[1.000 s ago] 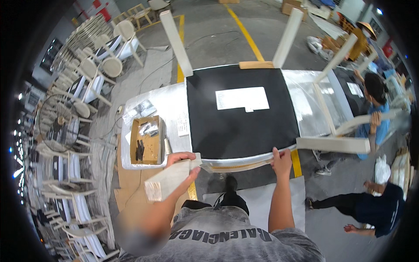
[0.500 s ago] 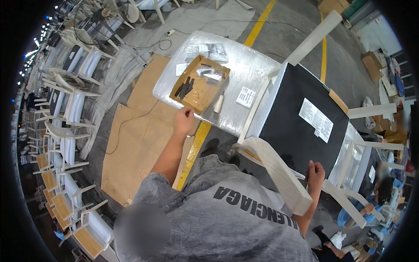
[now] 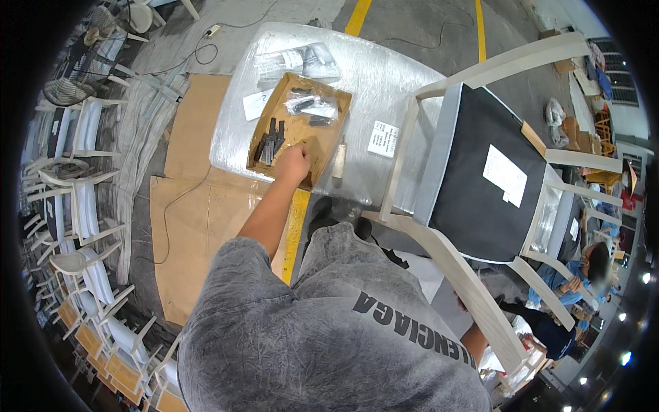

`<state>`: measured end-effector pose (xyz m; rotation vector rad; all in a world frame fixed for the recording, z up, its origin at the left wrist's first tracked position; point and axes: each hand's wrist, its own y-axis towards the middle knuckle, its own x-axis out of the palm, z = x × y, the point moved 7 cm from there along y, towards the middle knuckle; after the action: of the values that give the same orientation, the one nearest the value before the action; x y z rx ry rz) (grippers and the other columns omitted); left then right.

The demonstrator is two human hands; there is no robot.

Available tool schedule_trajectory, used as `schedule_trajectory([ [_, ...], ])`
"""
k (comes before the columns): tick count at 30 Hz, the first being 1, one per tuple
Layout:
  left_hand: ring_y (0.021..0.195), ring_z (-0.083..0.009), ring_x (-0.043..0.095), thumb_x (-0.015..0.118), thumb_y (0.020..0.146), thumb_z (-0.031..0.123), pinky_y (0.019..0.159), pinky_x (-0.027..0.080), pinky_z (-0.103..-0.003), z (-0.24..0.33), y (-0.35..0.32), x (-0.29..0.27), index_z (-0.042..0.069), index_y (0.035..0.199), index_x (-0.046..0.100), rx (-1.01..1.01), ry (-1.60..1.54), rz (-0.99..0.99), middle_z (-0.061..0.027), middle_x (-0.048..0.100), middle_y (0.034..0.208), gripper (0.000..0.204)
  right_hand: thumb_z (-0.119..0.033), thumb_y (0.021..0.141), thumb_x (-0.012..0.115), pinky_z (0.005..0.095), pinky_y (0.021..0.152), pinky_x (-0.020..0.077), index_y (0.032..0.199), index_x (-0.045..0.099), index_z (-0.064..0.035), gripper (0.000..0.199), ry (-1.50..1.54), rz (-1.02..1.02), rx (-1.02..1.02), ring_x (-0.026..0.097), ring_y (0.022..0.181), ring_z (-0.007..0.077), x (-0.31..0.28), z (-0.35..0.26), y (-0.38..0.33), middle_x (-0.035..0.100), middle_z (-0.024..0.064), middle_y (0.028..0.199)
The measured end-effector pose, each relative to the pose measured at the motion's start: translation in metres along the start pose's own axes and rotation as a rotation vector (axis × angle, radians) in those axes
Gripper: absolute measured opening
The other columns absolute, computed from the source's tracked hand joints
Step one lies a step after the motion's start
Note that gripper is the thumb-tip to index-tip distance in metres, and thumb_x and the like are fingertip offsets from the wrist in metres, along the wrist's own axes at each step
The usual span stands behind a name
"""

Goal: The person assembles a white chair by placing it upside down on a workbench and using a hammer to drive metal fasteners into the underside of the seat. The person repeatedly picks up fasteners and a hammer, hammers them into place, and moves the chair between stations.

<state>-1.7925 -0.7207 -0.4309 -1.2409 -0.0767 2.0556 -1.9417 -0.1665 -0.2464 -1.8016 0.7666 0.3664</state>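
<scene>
Note small dark print in rows on a square white label card (image 3: 382, 139) and on a white paper sheet (image 3: 504, 173) against the upturned pale wooden chair's black fabric underside (image 3: 473, 199). See large dark lettering across a mottled grey shirt (image 3: 274, 329). Find slim dark strips (image 3: 270, 141) in a shallow brown cardboard tray (image 3: 334, 128) at the silvery film-wrapped tabletop's (image 3: 374, 69) near edge, just left of the left hand (image 3: 293, 163). Reaches inside the tray's near rim, fingers curled downward; cannot tell whether grasping anything. Cannot tell the state of the right hand (image 3: 461, 302), mostly hidden behind a curved chair leg (image 3: 467, 285).
</scene>
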Motion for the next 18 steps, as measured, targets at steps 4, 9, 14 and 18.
schedule_trajectory([
  [4, 0.088, -0.0324, 0.068, 0.069, 0.087, 0.019, 0.077, 0.054, -0.044, -0.033, -0.007, -0.054, 0.01, 0.095, 0.069, 0.014, -0.209, 0.374, -0.0116, 0.07, 0.093, 0.013, -0.035, 0.096, 0.063, 0.0265, 0.046, 0.0405, 0.079, 0.067, -0.0054, 0.034, -0.048, -0.286, 0.204, 0.052, 0.047, 0.0103, 0.089, -0.025, -0.008, 0.058, 0.0017, 0.057],
  [9, 0.093, -0.0356, 0.068, 0.069, 0.09, 0.03, 0.083, 0.054, -0.047, -0.083, 0.01, -0.134, -0.001, 0.107, 0.068, -0.069, 0.206, 0.638, -0.0202, 0.069, 0.097, 0.034, -0.039, 0.093, 0.062, 0.0346, 0.054, 0.0459, 0.078, 0.068, -0.0008, 0.042, -0.097, -0.364, -0.011, 0.06, 0.057, 0.0167, 0.141, -0.062, 0.012, 0.064, 0.0091, 0.062],
  [14, 0.101, -0.0402, 0.068, 0.066, 0.09, 0.029, 0.089, 0.053, -0.048, -0.103, 0.031, -0.082, 0.001, 0.107, 0.07, -0.151, 0.126, 0.047, -0.0224, 0.072, 0.104, 0.033, -0.043, 0.094, 0.06, 0.0334, 0.054, 0.0461, 0.079, 0.067, -0.0011, 0.045, -0.049, -0.36, 0.063, 0.06, 0.059, 0.0158, 0.162, -0.065, 0.04, 0.064, 0.0087, 0.063],
  [18, 0.097, -0.0406, 0.067, 0.065, 0.09, 0.023, 0.086, 0.053, -0.049, -0.107, 0.022, -0.077, 0.002, 0.102, 0.069, -0.16, 0.079, 0.106, -0.0211, 0.072, 0.1, 0.025, -0.039, 0.095, 0.061, 0.0306, 0.047, 0.0419, 0.081, 0.066, -0.002, 0.04, 0.026, -0.316, 0.065, 0.054, 0.051, 0.0138, 0.159, -0.047, 0.042, 0.062, 0.0066, 0.062],
])
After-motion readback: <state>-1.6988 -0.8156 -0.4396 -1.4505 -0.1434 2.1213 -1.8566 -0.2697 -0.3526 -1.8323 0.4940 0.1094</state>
